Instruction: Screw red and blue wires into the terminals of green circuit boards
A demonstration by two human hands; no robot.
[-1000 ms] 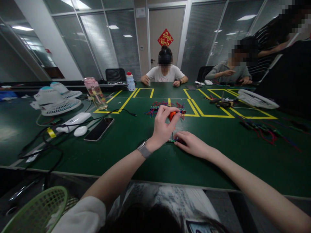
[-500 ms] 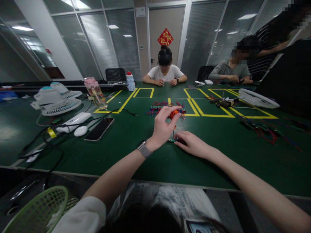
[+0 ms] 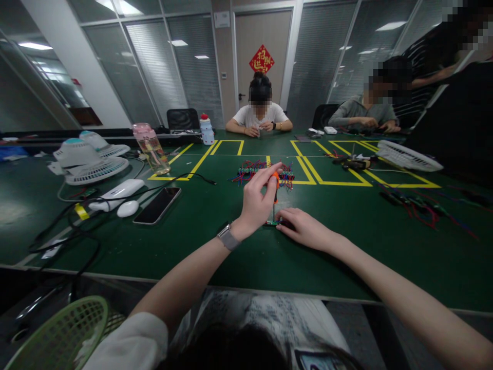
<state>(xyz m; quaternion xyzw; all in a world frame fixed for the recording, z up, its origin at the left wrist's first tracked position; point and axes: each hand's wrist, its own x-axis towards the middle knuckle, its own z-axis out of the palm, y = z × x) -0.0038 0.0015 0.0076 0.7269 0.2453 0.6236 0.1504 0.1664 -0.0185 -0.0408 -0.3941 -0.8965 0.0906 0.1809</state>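
Observation:
My left hand (image 3: 257, 198), with a watch on its wrist, is closed round the orange and black handle of a screwdriver (image 3: 276, 188). The screwdriver stands upright, its thin shaft reaching down to a small green circuit board (image 3: 271, 223) on the table. Low on the table, my right hand (image 3: 302, 226) has its fingertips closed on the board's right end; part of the board is hidden by them. Just beyond my left hand lies a row of circuit boards (image 3: 246, 172) with red and blue wires.
On the left are a phone (image 3: 157, 205), a white mouse (image 3: 128, 208), cables, a bottle (image 3: 152, 149) and white fans (image 3: 94, 164). More wired boards (image 3: 416, 203) lie at right. Yellow tape marks the green table (image 3: 215, 246). Other people sit across; a green basket (image 3: 61, 334) stands below left.
The fingers of my left hand have shifted round the screwdriver handle, straightening so more of the handle shows. My right hand and the board stay in place.

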